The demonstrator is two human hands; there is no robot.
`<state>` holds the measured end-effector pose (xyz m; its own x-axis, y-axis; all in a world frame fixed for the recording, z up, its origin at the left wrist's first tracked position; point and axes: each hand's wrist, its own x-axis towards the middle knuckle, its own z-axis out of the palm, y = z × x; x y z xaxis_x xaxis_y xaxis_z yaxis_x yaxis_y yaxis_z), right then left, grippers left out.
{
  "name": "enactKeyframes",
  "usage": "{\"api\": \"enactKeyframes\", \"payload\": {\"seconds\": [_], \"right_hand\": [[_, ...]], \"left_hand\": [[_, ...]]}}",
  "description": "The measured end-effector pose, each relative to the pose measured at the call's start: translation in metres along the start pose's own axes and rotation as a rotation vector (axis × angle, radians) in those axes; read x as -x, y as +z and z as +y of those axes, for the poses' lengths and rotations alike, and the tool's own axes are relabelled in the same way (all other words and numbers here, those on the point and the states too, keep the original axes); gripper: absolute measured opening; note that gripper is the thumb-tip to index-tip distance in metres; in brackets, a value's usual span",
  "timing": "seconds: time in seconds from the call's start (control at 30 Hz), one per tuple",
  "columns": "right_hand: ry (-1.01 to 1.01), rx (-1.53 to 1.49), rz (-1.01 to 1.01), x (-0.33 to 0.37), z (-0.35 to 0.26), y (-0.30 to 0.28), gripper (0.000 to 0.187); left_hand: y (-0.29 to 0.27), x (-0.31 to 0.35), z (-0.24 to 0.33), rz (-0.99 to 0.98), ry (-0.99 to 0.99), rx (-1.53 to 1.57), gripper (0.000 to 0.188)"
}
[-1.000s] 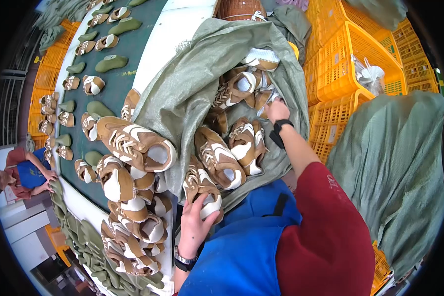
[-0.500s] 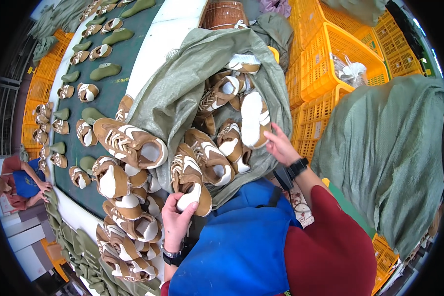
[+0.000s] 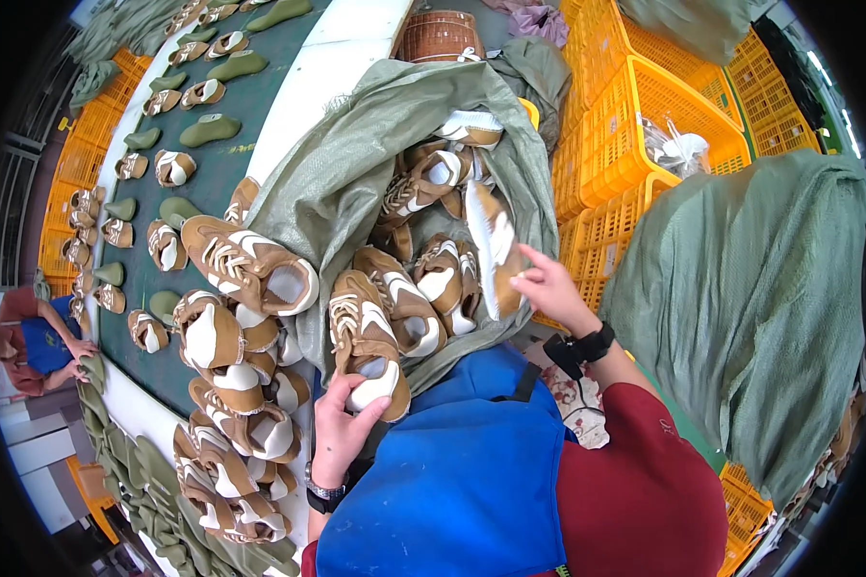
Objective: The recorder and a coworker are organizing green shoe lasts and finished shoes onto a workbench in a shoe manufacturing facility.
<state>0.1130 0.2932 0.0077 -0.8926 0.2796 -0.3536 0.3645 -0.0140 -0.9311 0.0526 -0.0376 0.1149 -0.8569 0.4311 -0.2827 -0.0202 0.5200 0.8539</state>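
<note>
My left hand [image 3: 348, 423] is closed round the heel of a brown and white sneaker upper [image 3: 363, 332], its toe pointing away from me over the sack's near edge. On the right, my right hand [image 3: 552, 288] pinches another brown and white shoe upper [image 3: 495, 252], which stands on edge with its white underside facing left. Both are at the mouth of a grey-green woven sack [image 3: 332, 178]. Inside the sack lie several more such uppers [image 3: 442, 279], some partly hidden by its folds. One laced upper [image 3: 250, 265] rests against the sack's left side.
Left of the sack, uppers are piled [image 3: 236, 423] at the table's edge. A dark green belt [image 3: 250, 106] carries uppers and green shoe lasts [image 3: 210, 130]. Yellow crates [image 3: 635, 135] and a draped green sack [image 3: 741, 298] stand right. A co-worker [image 3: 43, 337] handles lasts at far left.
The shoe in my right hand has turned from showing its white underside broadly to standing on edge. My left hand keeps its hold on the other shoe, nearly still.
</note>
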Motion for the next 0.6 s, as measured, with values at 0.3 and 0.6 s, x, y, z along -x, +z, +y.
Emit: {"api": "enactKeyframes", "payload": {"seconds": [0.3, 0.6], "right_hand": [[0.434, 0.394, -0.708, -0.097, -0.008, 0.047, 0.021], [-0.242, 1.937, -0.252, -0.241, 0.093, 0.029, 0.025]], "left_hand": [[-0.003, -0.004, 0.001, -0.005, 0.051, -0.117, 0.032], [0.003, -0.006, 0.007, -0.036, -0.098, -0.090, 0.033]]}}
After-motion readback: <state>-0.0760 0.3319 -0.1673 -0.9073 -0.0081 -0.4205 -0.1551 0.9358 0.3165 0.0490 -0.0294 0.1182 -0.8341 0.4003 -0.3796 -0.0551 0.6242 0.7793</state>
